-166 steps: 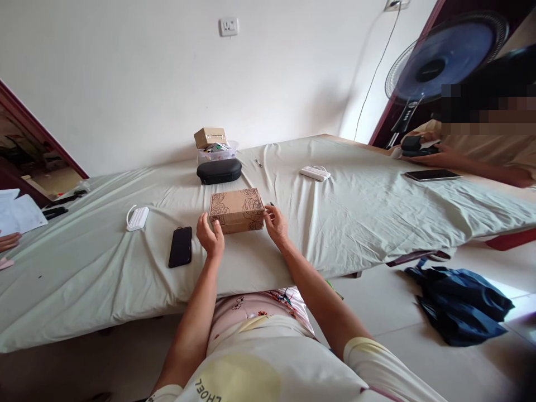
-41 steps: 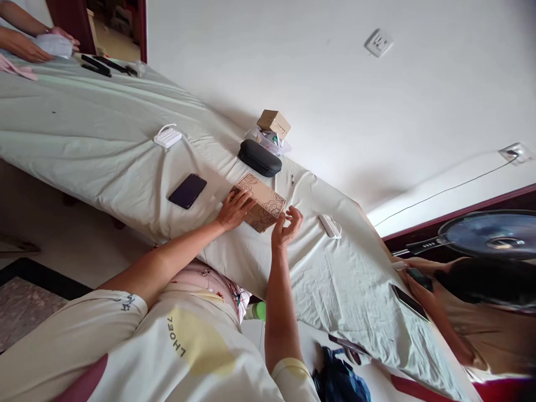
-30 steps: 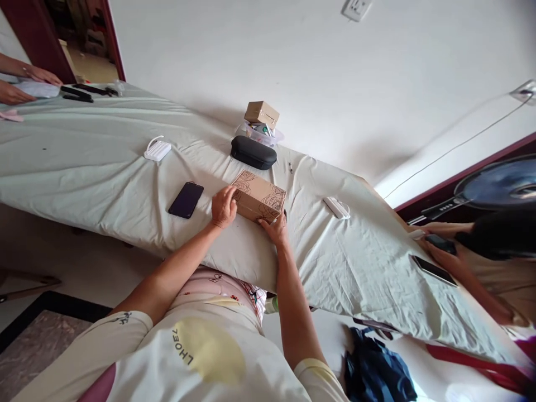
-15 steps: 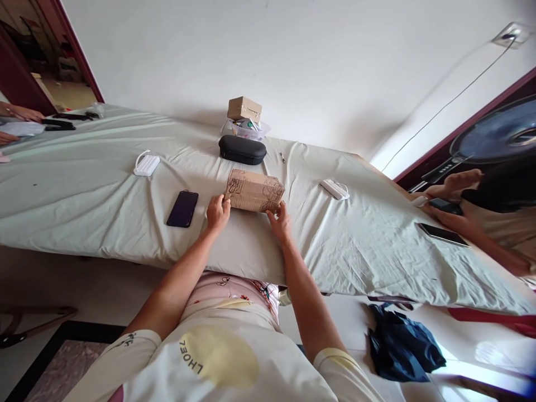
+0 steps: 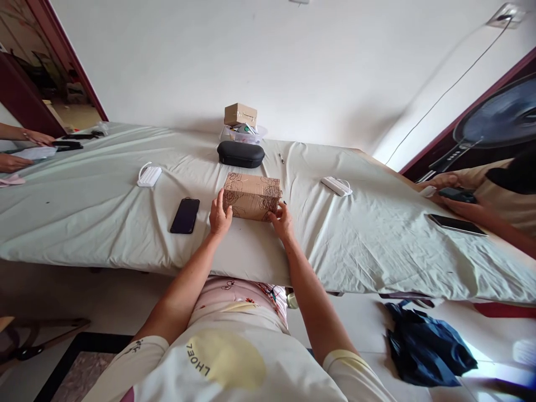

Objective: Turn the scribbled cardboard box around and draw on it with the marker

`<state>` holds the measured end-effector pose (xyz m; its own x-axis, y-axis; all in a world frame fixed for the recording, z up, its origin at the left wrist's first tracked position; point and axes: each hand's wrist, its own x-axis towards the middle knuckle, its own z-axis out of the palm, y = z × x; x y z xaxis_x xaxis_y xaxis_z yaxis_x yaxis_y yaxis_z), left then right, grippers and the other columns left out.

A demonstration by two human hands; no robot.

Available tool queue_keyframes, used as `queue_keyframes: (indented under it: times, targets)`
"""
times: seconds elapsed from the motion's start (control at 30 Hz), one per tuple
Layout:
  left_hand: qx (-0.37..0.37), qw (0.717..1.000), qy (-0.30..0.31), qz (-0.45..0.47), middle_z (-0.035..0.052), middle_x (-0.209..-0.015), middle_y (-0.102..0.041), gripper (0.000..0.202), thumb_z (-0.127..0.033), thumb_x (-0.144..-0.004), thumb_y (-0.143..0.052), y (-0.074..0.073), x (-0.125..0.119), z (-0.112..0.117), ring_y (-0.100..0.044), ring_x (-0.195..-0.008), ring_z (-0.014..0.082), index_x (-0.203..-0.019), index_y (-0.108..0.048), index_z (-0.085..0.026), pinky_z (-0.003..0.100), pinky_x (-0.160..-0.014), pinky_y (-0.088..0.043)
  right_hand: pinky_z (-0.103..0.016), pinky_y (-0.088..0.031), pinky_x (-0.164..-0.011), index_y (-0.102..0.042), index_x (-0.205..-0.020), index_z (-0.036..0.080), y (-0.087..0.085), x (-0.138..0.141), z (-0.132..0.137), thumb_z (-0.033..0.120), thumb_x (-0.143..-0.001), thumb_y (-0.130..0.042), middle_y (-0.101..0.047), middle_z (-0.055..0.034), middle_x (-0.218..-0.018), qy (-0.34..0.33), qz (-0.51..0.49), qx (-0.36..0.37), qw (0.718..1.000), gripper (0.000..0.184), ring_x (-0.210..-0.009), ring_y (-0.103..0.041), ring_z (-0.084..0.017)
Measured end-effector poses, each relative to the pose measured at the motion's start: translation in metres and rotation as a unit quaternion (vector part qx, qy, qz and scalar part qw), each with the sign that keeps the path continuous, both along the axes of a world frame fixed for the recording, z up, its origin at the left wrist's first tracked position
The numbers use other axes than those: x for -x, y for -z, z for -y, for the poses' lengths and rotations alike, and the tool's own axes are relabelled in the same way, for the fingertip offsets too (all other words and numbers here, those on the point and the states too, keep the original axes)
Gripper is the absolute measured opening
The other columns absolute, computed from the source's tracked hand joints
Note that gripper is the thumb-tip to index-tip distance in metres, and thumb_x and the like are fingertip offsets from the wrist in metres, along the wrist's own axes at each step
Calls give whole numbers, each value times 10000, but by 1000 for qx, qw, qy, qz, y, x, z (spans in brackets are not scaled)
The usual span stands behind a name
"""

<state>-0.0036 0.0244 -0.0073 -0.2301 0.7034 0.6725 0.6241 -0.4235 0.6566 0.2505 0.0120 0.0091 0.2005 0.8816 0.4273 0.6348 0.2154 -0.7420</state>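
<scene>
A brown cardboard box [image 5: 252,196] with dark line drawings on its faces rests on the cloth in front of me. My left hand [image 5: 220,214] grips its left end, fingers along the side and thumb at the near lower corner. At the right end, my right hand [image 5: 282,219] holds the near lower corner with thumb and bent fingers. A dark smartphone [image 5: 185,216] lies left of my left hand. Just beyond the box sits a black hard case [image 5: 240,154].
Behind the case, a small carton [image 5: 240,114] tops a clear plastic tub [image 5: 243,134]. White power banks lie left [image 5: 149,176] and right [image 5: 336,186]. A pen [image 5: 281,158] is near the case. Other people's hands [image 5: 39,138] [image 5: 458,192] are at both table ends.
The box has turned in my hands, so its near face now shows more drawings. My left hand has shifted higher along its left end. The whole view has moved slightly.
</scene>
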Motion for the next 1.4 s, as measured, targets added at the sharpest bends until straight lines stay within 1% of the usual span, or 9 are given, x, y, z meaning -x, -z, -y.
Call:
queue_keyframes:
  times: [0.2, 0.33, 0.57, 0.8, 1.03, 1.13, 1.23, 1.3, 1.4]
  targets:
    - [185, 978, -54, -83, 228, -1272, -679, 500, -250, -906, -676, 3, 1, -1, -652, -1251, 379, -1375, -559, -122, 504, -1031, -547, -391, -548, -835, -547, -1408, 171, 3, 3, 6, 343, -877, -698, -722, -119, -1067, 18, 132, 70, 989, 579, -960, -680, -269]
    - [219, 966, -65, -124, 247, -1288, -672, 502, -235, -899, -695, -4, 0, 2, -644, -1263, 392, -1363, -560, -101, 520, -1034, -536, -408, -567, -870, -533, -1464, 202, 2, 3, 8, 302, -856, -718, -730, -127, -1138, 8, 150, 68, 986, 642, -1028, -689, -294]
    - [130, 990, -48, -41, 236, -1316, -663, 568, -256, -912, -665, -6, 1, 1, -630, -1284, 359, -1439, -497, -125, 499, -1077, -509, -422, -573, -903, -527, -1491, 177, 3, 5, 3, 277, -832, -662, -726, -69, -989, 17, 80, 2, 997, 680, -903, -684, -241]
    - [28, 999, -40, -20, 192, -1180, -679, 398, -311, -971, -586, -9, 5, 4, -650, -1151, 304, -1331, -572, -143, 456, -1028, -528, -370, -569, -871, -528, -1483, 202, -4, 5, 5, 358, -892, -615, -629, 7, -852, -12, 13, -93, 995, 617, -791, -610, -173]
    - [-48, 995, -79, -35, 178, -1148, -685, 316, -337, -1029, -472, -10, 7, 3, -649, -1133, 282, -1229, -648, -167, 452, -1060, -518, -331, -569, -788, -739, -1124, 238, -17, 12, 16, 416, -957, -589, -614, -7, -806, -48, 8, -141, 989, 287, -718, -586, -161]
    - [-51, 993, -97, -44, 219, -1271, -649, 370, -369, -1044, -449, -11, 6, 4, -615, -1250, 311, -1257, -668, -161, 483, -1114, -485, -329, -571, -764, -756, -1033, 230, -22, 17, 22, 469, -977, -573, -634, -23, -793, -63, -1, -154, 986, 306, -712, -601, -166]
    - [-18, 992, -103, -70, 245, -1515, -504, 421, -418, -1030, -510, -15, 2, 9, -478, -1451, 374, -1339, -667, -180, 555, -1184, -407, -333, -577, -744, -761, -1038, 225, -23, 24, 28, 478, -985, -559, -671, -41, -818, -87, -9, -165, 983, 328, -716, -617, -172]
    - [-1, 992, -86, -94, 239, -1615, -405, 457, -432, -1014, -555, -17, -2, 13, -363, -1540, 410, -1392, -654, -195, 603, -1225, -331, -341, -582, -740, -765, -1043, 221, -24, 28, 30, 445, -989, -549, -694, -55, -850, -105, -10, -182, 978, 316, -723, -628, -175]
    - [-6, 990, -34, -135, 231, -1638, -396, 479, -435, -1012, -564, -20, -10, 19, -297, -1581, 417, -1426, -645, -208, 625, -1253, -261, -350, -592, -759, -764, -1076, 217, -23, 36, 34, 395, -1002, -524, -726, -78, -925, -128, -1, -199, 972, 308, -770, -652, -181]
